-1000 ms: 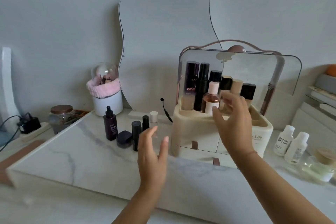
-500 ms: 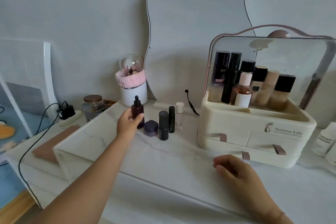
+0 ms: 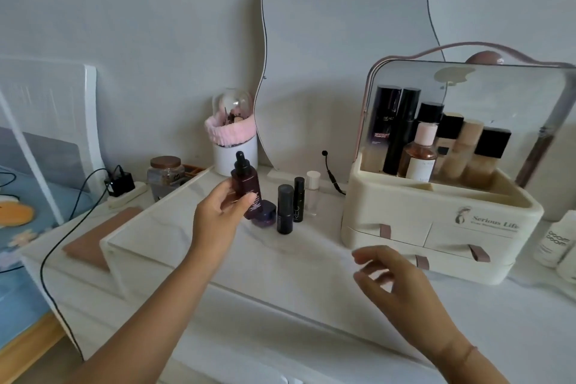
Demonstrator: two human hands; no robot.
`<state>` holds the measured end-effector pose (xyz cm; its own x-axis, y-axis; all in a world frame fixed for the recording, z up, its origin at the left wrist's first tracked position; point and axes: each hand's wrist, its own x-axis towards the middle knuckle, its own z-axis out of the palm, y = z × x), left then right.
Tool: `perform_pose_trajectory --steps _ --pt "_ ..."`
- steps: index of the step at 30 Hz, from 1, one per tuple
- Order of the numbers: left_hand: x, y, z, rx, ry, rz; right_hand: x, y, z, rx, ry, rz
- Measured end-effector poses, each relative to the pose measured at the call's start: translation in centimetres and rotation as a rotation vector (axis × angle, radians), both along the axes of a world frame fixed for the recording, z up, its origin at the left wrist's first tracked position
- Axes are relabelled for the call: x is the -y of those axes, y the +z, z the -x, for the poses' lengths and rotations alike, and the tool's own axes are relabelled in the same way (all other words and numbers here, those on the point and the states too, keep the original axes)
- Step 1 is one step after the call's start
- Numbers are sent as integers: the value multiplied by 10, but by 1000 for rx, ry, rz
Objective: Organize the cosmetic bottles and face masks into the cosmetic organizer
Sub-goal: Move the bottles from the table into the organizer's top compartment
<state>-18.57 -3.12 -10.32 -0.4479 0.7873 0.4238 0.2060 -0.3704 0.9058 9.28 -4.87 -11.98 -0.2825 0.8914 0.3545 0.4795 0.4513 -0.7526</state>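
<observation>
My left hand point(image 3: 219, 212) grips a dark dropper bottle point(image 3: 246, 185), lifted off the marble top and tilted. Below it sit a small dark jar point(image 3: 266, 217), two black tubes point(image 3: 285, 209) and a pale slim bottle point(image 3: 312, 188). The cream cosmetic organizer point(image 3: 436, 212) stands at the right with its clear lid raised; several bottles point(image 3: 420, 146) stand in its top tray. My right hand point(image 3: 392, 284) hovers in front of the organizer's drawers, fingers loosely spread, holding nothing. No face masks are in sight.
A wavy mirror point(image 3: 343, 40) leans on the wall behind. A white brush holder with a pink band point(image 3: 232, 140) and a glass jar point(image 3: 166, 173) stand at the back left. White bottles point(image 3: 558, 240) sit right of the organizer. A charger and cable point(image 3: 120, 182) lie at left.
My left hand has lifted the dropper bottle off the top and tilted it toward the right. My right hand rose from the surface and opened its fingers.
</observation>
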Motion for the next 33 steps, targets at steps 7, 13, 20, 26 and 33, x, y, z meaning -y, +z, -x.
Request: perform_pose_trajectory --steps 7,13,20,26,33 --pt "17 53 -101 -211 -333 -42 -12 82 18 30 112 -196" --pt "-15 88 -143 -144 -400 -81 -53 126 -17 39 59 -216" --pt "-36 47 -157 -216 -183 0 -107 135 -5 -110 -193 -178" --pt "-44 9 -141 -503 -210 -3 -141 124 13 38 -322 -77" --pt "-50 2 -140 -548 -194 -53 -151 131 20 351 -329 20"
